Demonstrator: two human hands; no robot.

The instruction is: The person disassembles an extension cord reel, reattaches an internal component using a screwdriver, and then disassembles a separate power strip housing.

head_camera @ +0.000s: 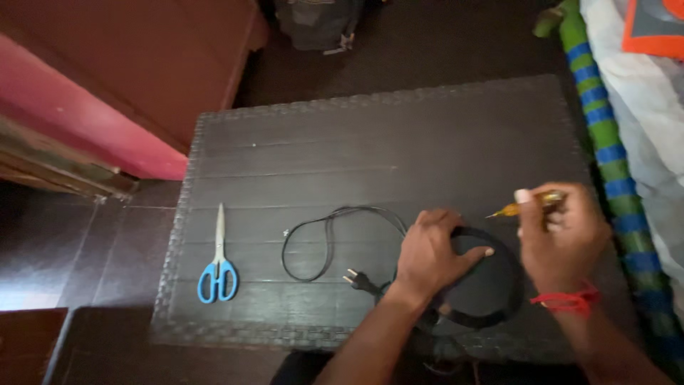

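Observation:
My left hand (pixel 430 254) presses down on a round black appliance (pixel 479 278) lying near the front right of a dark table (pixel 370 142), its fingers curled over the rim. My right hand (pixel 561 235) holds a small screwdriver with a yellow handle (pixel 527 204), its tip pointing left just above the appliance's far edge. A red thread is tied round my right wrist. A black power cord (pixel 320 239) loops out to the left of the appliance and ends in a two-pin plug (pixel 358 280).
Blue-handled scissors (pixel 218 265) lie on the table's left front. A red and brown wooden frame stands at the left. A bed edge with a blue-and-green striped rail (pixel 605 135) and cloth runs along the right. A dark bag sits beyond the table.

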